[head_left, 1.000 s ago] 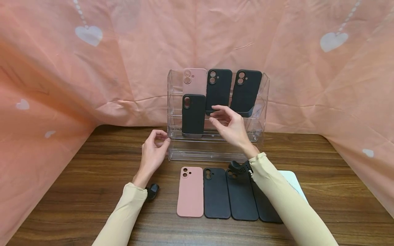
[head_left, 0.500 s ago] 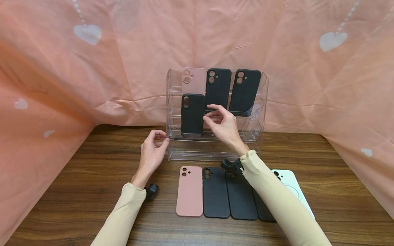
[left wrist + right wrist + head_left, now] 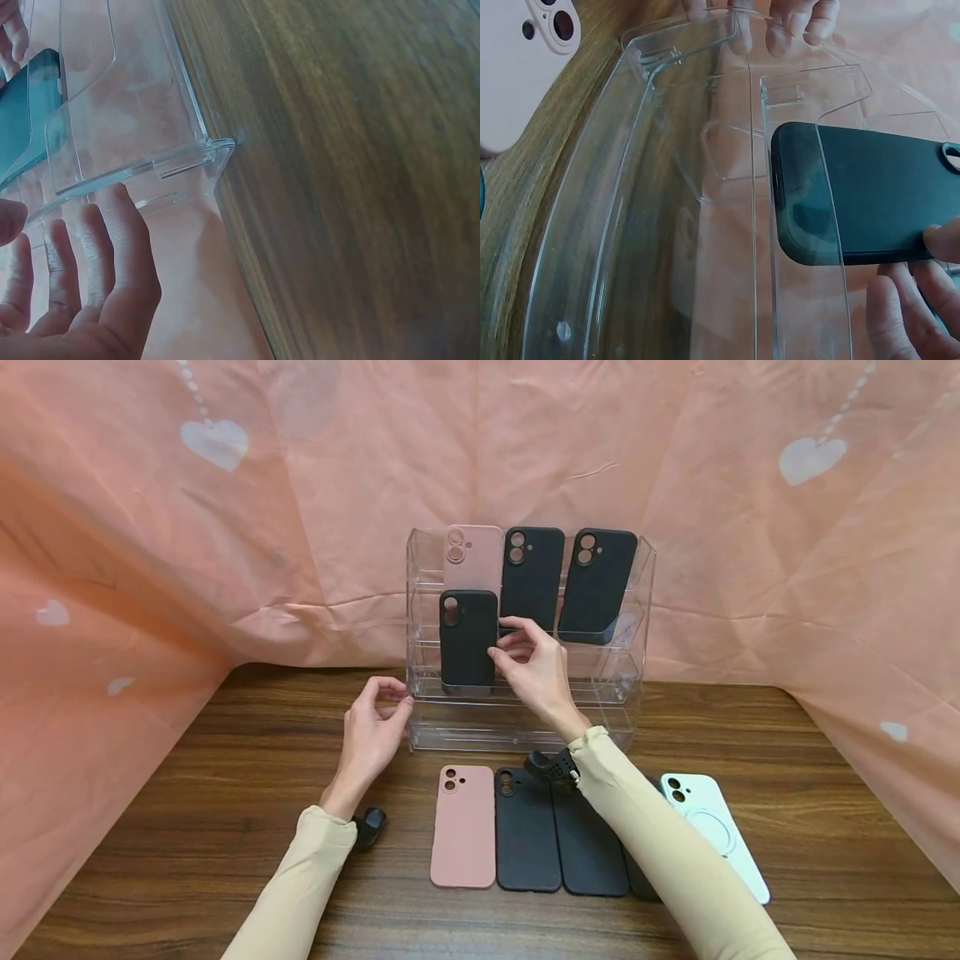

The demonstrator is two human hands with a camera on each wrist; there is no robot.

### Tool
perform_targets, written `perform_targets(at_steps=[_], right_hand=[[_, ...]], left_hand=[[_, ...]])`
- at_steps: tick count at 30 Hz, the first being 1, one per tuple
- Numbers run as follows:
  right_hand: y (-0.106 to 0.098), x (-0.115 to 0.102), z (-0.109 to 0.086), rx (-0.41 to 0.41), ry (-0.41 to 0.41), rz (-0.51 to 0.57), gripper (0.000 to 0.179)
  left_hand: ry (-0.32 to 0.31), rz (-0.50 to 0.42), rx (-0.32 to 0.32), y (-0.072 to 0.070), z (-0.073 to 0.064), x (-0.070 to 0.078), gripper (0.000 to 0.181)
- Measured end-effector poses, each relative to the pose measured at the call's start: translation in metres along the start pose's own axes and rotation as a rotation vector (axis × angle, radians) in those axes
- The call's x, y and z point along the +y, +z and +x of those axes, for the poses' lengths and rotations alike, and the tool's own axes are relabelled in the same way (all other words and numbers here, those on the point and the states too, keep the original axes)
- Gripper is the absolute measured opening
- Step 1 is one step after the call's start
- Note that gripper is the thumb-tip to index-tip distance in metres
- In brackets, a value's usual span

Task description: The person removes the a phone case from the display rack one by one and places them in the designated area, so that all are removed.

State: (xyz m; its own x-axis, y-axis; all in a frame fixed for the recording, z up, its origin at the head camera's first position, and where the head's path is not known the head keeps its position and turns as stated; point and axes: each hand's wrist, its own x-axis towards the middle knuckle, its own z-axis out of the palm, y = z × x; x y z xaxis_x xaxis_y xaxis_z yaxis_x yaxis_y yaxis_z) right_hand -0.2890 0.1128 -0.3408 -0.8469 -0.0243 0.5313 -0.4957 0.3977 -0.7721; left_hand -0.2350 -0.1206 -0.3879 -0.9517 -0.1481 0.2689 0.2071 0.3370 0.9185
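Note:
A clear tiered display stand (image 3: 525,739) holds upright phone cases. My right hand (image 3: 534,672) pinches the right edge of a black phone case (image 3: 467,639), thumb at its front edge. In the right wrist view, this black case (image 3: 885,195) has its lower end behind a clear shelf lip. My left hand (image 3: 372,727) holds the stand's left side with bent fingers. Its fingertips (image 3: 120,199) meet the clear side panel in the left wrist view. Behind stand a pink case (image 3: 480,556), a black case (image 3: 536,578) and another black case (image 3: 600,581), tilted.
On the wooden table (image 3: 225,810), a row of cases lies before the stand: a pink case (image 3: 462,835), several black ones including one black case (image 3: 527,843), and a white case (image 3: 712,827) with a ring. A pink cloth (image 3: 330,485) hangs behind. My right forearm covers part of the row.
My right hand has moved left from in front of the middle of the stand to the front black case, which has shifted slightly left. The left hand stays at the stand's side.

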Motion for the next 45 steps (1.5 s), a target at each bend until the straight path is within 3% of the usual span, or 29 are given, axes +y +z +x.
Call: perform_targets(at_steps=[12, 21, 37, 45], right_hand=[[-0.003, 0.000, 0.000, 0.071, -0.068, 0.084, 0.037], [-0.013, -0.007, 0.001, 0.095, -0.075, 0.118, 0.035], [-0.053, -0.012, -0.012, 0.089, -0.050, 0.088, 0.038], [-0.074, -0.009, -0.022, 0.048, -0.033, 0.090, 0.036]], left_hand=[[-0.003, -0.005, -0.006, 0.001, 0.001, -0.002, 0.020], [-0.009, -0.008, -0.002, 0.000, 0.001, -0.004, 0.020], [-0.002, -0.009, -0.001, -0.002, 0.001, -0.005, 0.020], [-0.007, -0.007, -0.004, -0.003, 0.002, -0.005, 0.020]])
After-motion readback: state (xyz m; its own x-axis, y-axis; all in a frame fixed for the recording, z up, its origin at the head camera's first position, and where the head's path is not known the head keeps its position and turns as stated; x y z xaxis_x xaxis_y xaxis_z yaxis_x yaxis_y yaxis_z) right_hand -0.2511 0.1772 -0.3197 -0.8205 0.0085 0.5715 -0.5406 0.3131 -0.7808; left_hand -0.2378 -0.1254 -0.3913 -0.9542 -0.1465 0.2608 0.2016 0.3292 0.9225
